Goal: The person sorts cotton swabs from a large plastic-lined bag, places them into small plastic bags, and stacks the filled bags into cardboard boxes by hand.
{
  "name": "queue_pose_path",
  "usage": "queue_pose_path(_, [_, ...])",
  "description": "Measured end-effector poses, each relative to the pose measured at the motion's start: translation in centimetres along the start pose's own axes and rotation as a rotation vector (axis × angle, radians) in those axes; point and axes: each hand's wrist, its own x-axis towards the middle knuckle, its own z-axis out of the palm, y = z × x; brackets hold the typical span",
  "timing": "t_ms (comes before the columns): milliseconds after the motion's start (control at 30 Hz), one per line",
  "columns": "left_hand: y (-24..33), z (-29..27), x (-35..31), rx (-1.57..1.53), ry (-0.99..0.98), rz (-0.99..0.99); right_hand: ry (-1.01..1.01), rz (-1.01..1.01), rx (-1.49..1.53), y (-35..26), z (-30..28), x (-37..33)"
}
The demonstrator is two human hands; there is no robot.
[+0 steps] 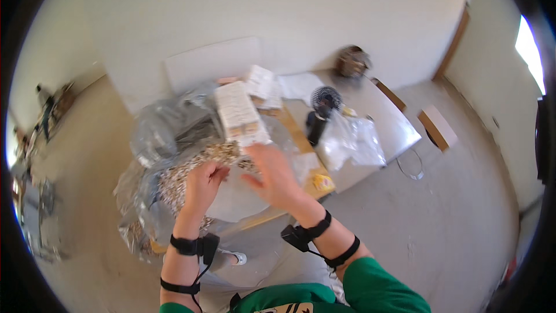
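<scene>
My left hand (202,187) is over the right part of a heap of small brown and whitish pieces (174,182). Its fingers are curled in, and whatever they may hold is hidden. To its right, my right hand (273,177) has thumb and fingers apart. Its fingertips overlap the near end of a row of white packages (236,107) in the picture; whether they touch it I cannot tell. Below and between my hands lies a pale, bare patch of work surface (231,197). Slight blur softens both hands.
Clear plastic bags (155,133) crowd the heap's left side. Right of my hands are a yellow packet (323,183), a black fan (326,99) and more plastic bags (350,142). An open cardboard box (437,127) stands beyond the table, and a dark bundle (352,61) sits by the wall.
</scene>
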Motion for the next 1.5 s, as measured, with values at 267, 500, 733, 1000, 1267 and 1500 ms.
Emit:
queue_pose_path(267, [0.6,3.0,-2.8,-0.129,-0.266,-0.217,-0.173,0.169,0.272,2.2,-1.4,-4.0])
queue_pose_path(500, [0.2,4.0,-3.8,-0.121,-0.377,-0.241,-0.105,0.758,0.85,6.9,-4.4,-9.7])
queue_pose_path(733, [-0.2,6.7,-4.3,-0.132,-0.703,-0.288,-0.402,0.964,0.77,8.1,-8.6,-14.0])
queue_pose_path(1000, [-6.3,6.9,-1.1,-0.358,-0.384,-0.494,0.572,1.031,0.885,20.4,-19.9,-15.4])
queue_pose_path(1267, [-13.8,7.1,-2.8,-0.092,-0.059,-0.38,1.219,1.148,0.672,39.0,-18.8,-19.9])
queue_pose_path(1500, [-14.8,6.1,-5.6,0.564,0.112,-0.057,1.131,1.399,0.391,44.9,-12.9,-23.0])
